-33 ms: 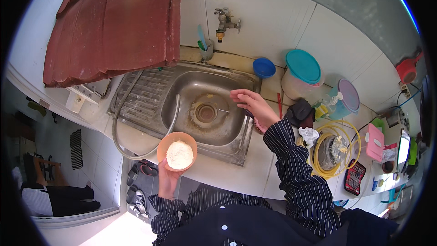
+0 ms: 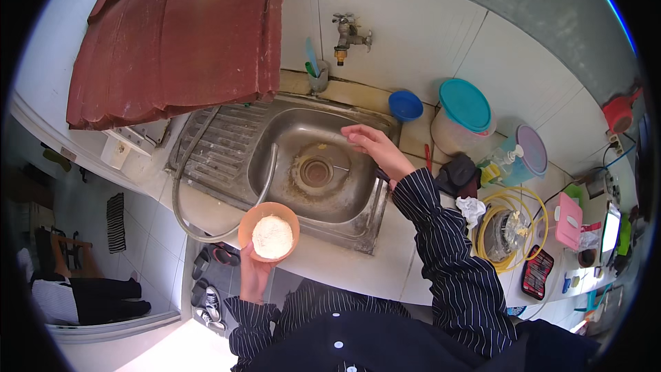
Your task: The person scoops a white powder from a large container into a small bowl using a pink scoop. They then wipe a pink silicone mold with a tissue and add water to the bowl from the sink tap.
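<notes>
My left hand grips an orange bowl from below, near the front edge of the counter. The bowl holds a white, grainy heap that looks like rice. My right hand reaches over the steel sink, above the right side of the basin and just past the drain. Its fingers are loosely spread and it holds nothing. A grey hose loops from the drainboard into the basin. The metal tap sticks out of the tiled wall above the sink.
A red corrugated sheet hangs over the upper left. Right of the sink stand a blue bowl, a teal-lidded tub, a purple-lidded container, a black cloth and a yellow hose coil. Shoes lie on the floor below.
</notes>
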`<state>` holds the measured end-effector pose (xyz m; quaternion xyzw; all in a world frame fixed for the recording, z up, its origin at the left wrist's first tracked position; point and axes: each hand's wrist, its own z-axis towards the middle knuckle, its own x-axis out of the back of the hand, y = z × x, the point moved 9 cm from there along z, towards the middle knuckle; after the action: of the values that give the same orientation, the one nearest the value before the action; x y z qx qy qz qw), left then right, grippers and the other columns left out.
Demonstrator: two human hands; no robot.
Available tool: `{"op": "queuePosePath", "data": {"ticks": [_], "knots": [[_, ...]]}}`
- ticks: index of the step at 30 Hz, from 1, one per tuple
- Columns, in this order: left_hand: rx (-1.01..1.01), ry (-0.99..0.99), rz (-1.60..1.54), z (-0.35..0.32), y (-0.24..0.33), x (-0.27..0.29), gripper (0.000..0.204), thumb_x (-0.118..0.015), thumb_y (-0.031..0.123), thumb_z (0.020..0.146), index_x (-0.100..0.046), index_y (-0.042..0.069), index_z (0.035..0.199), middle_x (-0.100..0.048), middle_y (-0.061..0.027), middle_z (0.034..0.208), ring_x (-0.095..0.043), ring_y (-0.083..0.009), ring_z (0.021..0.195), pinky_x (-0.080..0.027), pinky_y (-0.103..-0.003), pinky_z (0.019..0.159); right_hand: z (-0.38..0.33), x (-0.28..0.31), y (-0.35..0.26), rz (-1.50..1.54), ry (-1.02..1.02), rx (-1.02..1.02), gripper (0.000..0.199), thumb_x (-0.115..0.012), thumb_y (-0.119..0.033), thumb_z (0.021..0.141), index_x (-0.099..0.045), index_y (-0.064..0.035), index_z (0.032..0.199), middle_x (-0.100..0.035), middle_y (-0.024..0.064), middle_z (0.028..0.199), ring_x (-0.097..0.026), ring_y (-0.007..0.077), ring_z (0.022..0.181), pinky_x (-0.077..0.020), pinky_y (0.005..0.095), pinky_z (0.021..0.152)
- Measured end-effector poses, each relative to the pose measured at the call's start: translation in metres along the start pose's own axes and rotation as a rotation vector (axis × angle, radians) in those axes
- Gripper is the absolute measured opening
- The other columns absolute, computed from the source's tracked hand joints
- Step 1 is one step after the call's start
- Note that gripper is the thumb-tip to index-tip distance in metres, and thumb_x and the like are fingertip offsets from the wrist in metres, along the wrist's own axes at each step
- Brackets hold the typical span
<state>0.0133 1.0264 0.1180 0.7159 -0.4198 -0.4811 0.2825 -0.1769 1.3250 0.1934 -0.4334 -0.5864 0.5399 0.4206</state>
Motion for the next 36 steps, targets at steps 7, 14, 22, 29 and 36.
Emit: {"op": "queuePosePath", "data": {"ticks": [7,14,22,29,36], "knots": [[0.067,0.046,-0.110,0.005,0.008,0.058,0.064,-0.049,0.037,0.093,-0.030,0.005,0.144,-0.042,-0.0112,0.143,-0.041,-0.0242,0.132,-0.034,-0.042,0.109,0.249,-0.019,-0.028,-1.028,0.435,0.359,0.044,-0.060,-0.021,0.084,-0.054,-0.0045,0.125,-0.049,0.0258,0.131,-0.046,0.0384,0.123,-0.0382,0.0440,0.103],[0.142,0.030,-0.081,0.026,0.011,0.064,0.071,-0.053,0.041,0.090,-0.028,0.002,0.144,-0.041,-0.0122,0.144,-0.041,-0.0238,0.132,-0.032,-0.040,0.111,0.287,-0.023,-0.032,-0.937,0.603,0.497,0.042,-0.051,-0.010,0.090,-0.049,-0.0061,0.132,-0.051,0.0207,0.130,-0.048,0.0344,0.122,-0.0400,0.0435,0.101],[0.226,-0.159,-0.015,0.076,0.008,0.032,0.069,-0.052,0.040,0.091,-0.030,0.002,0.144,-0.042,-0.0121,0.143,-0.041,-0.0232,0.132,-0.032,-0.039,0.110,0.148,0.039,-0.178,-0.542,0.960,0.839,0.021,-0.053,-0.012,0.091,-0.052,0.0007,0.108,-0.064,0.0146,0.091,-0.062,0.0274,0.072,-0.0473,0.0380,0.067],[0.230,-0.241,-0.008,0.092,0.005,0.009,0.071,-0.055,0.041,0.089,-0.031,0.003,0.144,-0.044,-0.0119,0.141,-0.042,-0.0233,0.131,-0.032,-0.039,0.110,0.205,0.057,-0.179,-1.290,0.921,0.227,0.046,-0.064,-0.040,0.082,-0.054,-0.0043,0.110,-0.067,0.0186,0.083,-0.067,0.0323,0.077,-0.0521,0.0418,0.067],[0.222,-0.170,-0.023,0.089,0.005,0.013,0.067,-0.053,0.040,0.091,-0.032,0.003,0.143,-0.046,-0.0117,0.139,-0.044,-0.0238,0.129,-0.034,-0.040,0.109,0.242,0.073,-0.172,-1.496,0.545,0.046,0.036,-0.058,-0.043,0.083,-0.067,-0.0149,0.104,-0.069,0.0114,0.086,-0.067,0.0314,0.083,-0.0534,0.0432,0.072]]}}
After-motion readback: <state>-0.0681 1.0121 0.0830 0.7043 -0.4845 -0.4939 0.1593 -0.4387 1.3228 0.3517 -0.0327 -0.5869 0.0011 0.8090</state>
